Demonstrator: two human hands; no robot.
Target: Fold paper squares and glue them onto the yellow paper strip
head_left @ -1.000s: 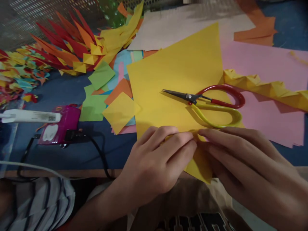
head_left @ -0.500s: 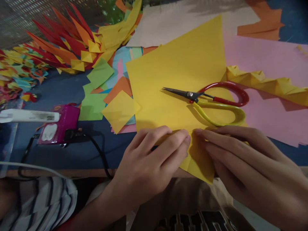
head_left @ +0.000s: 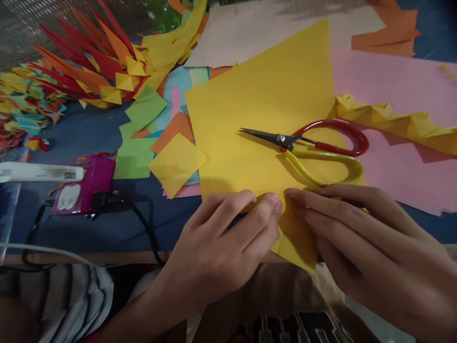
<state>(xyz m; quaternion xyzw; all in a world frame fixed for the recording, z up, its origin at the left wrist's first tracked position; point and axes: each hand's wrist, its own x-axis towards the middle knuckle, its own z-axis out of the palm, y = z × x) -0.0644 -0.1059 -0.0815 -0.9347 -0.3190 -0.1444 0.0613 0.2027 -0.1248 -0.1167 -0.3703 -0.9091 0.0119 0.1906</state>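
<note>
Curled in close with little gap to their fingers, your left hand (head_left: 228,243) and right hand (head_left: 367,243) have hold of one creased, bright yellow paper piece (head_left: 299,238) between them, as the head view shows. Your fingertips press on it from either side, nearly meeting; your thumbs are hidden, so you cannot tell from here how they pinch. That piece sits at the near edge of the blue tabletop (head_left: 137,233), its pointed corner sticking out past the edge towards you.

Just beyond your fingers lies a large, flat yellow paper sheet (head_left: 260,100). On it rest scissors with dark metal blades, one red handle and one yellow-green handle (head_left: 282,139), the blades pointing to your left. Past your right hand, a yellow folded-paper strip with a row of peaks (head_left: 385,119) lies across pink paper sheets (head_left: 385,178). To your left, a small yellow paper square (head_left: 174,164) overlaps the large sheet's edge, near green paper pieces (head_left: 145,108) and a glossy magenta box (head_left: 102,178) with a black cable (head_left: 152,233).
</note>
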